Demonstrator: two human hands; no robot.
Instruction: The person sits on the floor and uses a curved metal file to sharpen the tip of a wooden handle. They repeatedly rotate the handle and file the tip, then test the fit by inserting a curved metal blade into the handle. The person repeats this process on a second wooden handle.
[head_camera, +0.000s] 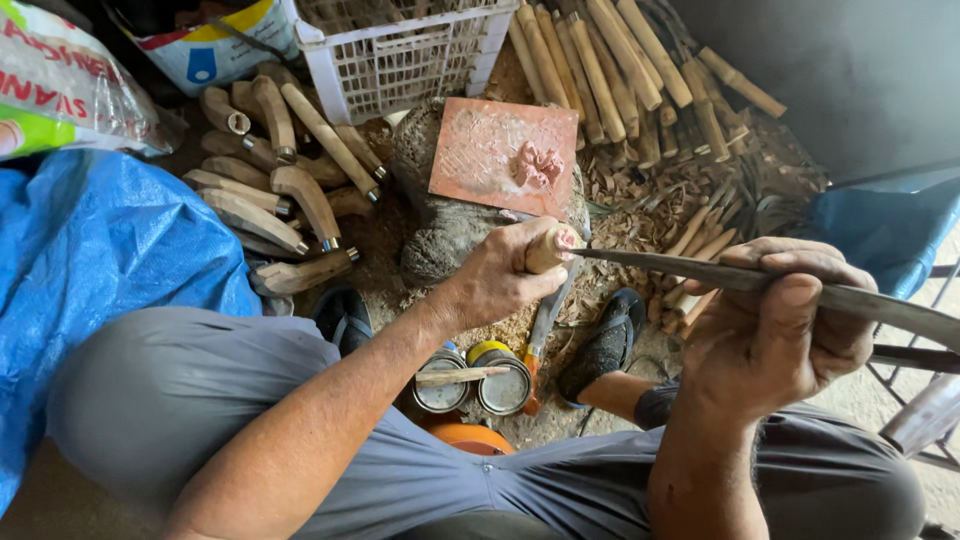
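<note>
My left hand (500, 275) grips a pale wooden handle (552, 246) at the centre of the view. A long, curved metal blade (850, 297) runs from the handle's end off to the right edge. My right hand (785, 320) pinches that blade along its middle, thumb on top. Both hands hold the piece in the air above my knees. Below them stand two small open tins (478, 385) with a thin stick laid across. A reddish square slab (503, 153) rests on a dark tree stump (440, 235) just beyond my left hand.
Finished curved wooden handles (275, 190) lie piled at left. Rough wooden sticks (610, 70) are stacked at the back right beside a white plastic crate (395, 55). Blue tarp (100, 260) covers the left. Wood shavings litter the ground. A folding stool frame (925, 400) stands at right.
</note>
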